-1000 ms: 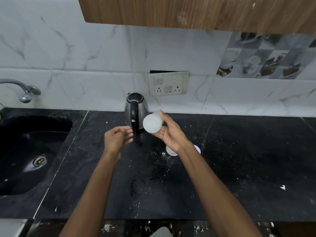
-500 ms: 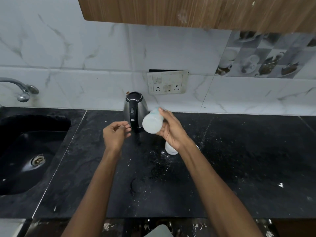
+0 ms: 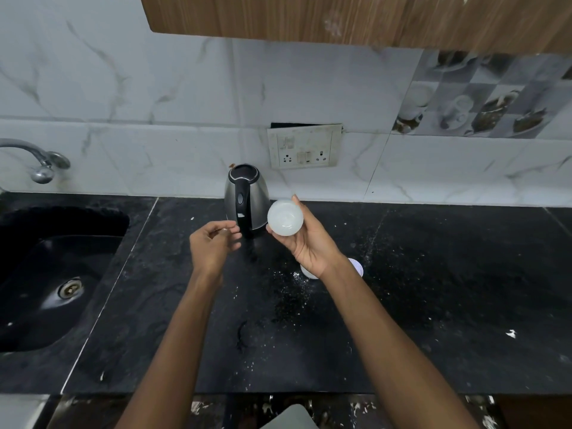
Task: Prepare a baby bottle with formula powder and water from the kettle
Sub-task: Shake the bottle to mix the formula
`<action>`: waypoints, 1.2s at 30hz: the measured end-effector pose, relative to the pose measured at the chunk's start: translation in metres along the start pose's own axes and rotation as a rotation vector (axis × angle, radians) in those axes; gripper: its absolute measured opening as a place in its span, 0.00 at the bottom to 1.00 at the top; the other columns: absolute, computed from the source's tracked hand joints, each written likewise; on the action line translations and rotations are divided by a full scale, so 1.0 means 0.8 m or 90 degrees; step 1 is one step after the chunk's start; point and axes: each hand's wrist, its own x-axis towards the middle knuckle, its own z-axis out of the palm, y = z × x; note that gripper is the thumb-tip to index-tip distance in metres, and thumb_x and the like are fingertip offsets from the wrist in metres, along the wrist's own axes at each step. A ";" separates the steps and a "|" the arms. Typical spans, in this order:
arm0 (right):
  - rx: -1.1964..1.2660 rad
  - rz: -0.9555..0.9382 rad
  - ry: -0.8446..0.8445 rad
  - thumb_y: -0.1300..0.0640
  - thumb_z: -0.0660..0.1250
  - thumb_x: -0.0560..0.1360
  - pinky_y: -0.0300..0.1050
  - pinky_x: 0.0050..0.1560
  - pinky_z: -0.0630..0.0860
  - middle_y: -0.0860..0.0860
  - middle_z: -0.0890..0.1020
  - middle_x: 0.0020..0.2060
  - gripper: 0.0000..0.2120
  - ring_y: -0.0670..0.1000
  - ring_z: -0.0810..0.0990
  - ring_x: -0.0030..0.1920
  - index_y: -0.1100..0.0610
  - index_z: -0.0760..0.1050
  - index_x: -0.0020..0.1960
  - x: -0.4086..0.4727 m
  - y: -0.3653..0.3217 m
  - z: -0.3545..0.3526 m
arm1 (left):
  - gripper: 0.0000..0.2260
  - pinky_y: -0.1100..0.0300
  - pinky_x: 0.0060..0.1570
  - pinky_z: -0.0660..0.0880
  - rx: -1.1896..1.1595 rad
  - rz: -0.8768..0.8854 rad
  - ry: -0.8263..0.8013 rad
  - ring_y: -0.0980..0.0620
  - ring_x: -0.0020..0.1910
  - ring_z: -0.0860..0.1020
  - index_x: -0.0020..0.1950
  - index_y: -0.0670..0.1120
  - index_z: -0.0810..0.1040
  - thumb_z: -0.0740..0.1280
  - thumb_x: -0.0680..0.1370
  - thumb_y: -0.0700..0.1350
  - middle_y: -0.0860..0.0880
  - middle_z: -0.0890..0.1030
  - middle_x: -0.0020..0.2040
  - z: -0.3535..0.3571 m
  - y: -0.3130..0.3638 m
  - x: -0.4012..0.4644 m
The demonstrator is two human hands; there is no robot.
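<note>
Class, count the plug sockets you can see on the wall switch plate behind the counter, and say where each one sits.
2. One socket is at the plate's lower left, the other socket at its lower right, both above and right of the kettle. None seems hidden.

I see a kettle [image 3: 246,198] of brushed metal with a glossy black plastic handle, a milky translucent plastic bottle [image 3: 285,217], a dark speckled stone counter [image 3: 433,289] dusted with white powder, polished marble-look wall tiles [image 3: 185,88] and a wood-grain cupboard [image 3: 340,17].

Right hand [image 3: 309,246] grips bottle [image 3: 285,217] beside kettle [image 3: 247,199].
</note>
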 end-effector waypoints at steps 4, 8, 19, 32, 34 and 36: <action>0.056 0.037 0.031 0.49 0.70 0.77 0.46 0.34 0.86 0.62 0.85 0.51 0.18 0.59 0.88 0.40 0.61 0.79 0.61 -0.006 0.004 -0.005 | 0.09 0.59 0.43 0.84 -0.004 -0.004 0.002 0.51 0.41 0.84 0.54 0.36 0.83 0.64 0.82 0.31 0.42 0.85 0.45 0.000 -0.001 0.000; -0.066 0.015 0.016 0.52 0.67 0.82 0.46 0.33 0.85 0.58 0.85 0.47 0.14 0.53 0.87 0.38 0.60 0.78 0.61 -0.014 0.008 -0.009 | 0.08 0.59 0.42 0.84 -0.012 -0.016 0.001 0.50 0.42 0.84 0.53 0.37 0.83 0.64 0.82 0.31 0.42 0.85 0.45 -0.003 -0.005 0.001; -0.700 -0.242 0.009 0.54 0.79 0.74 0.51 0.42 0.86 0.57 0.87 0.48 0.36 0.52 0.88 0.46 0.43 0.62 0.73 -0.014 -0.044 0.013 | 0.08 0.62 0.39 0.84 -0.007 -0.019 -0.005 0.53 0.39 0.85 0.52 0.38 0.83 0.64 0.82 0.32 0.43 0.86 0.43 0.005 -0.008 0.003; -0.564 -0.213 0.024 0.58 0.79 0.74 0.51 0.39 0.85 0.60 0.86 0.52 0.32 0.56 0.89 0.49 0.44 0.67 0.72 -0.015 -0.051 0.010 | 0.09 0.60 0.41 0.84 0.003 -0.010 -0.023 0.51 0.42 0.86 0.52 0.38 0.84 0.64 0.82 0.33 0.42 0.87 0.45 0.010 -0.006 0.001; -0.536 -0.214 0.010 0.59 0.78 0.74 0.51 0.39 0.85 0.61 0.86 0.54 0.33 0.57 0.89 0.50 0.45 0.66 0.73 -0.015 -0.055 0.013 | 0.09 0.60 0.42 0.85 -0.011 -0.012 -0.021 0.50 0.42 0.86 0.53 0.37 0.84 0.64 0.83 0.33 0.41 0.86 0.46 0.011 -0.005 0.001; -0.558 -0.182 -0.024 0.58 0.78 0.75 0.53 0.40 0.85 0.61 0.86 0.52 0.32 0.59 0.89 0.49 0.45 0.67 0.72 -0.014 -0.055 0.018 | 0.08 0.59 0.42 0.85 -0.002 -0.007 -0.034 0.49 0.42 0.86 0.53 0.37 0.84 0.64 0.82 0.32 0.40 0.86 0.47 0.012 -0.004 0.001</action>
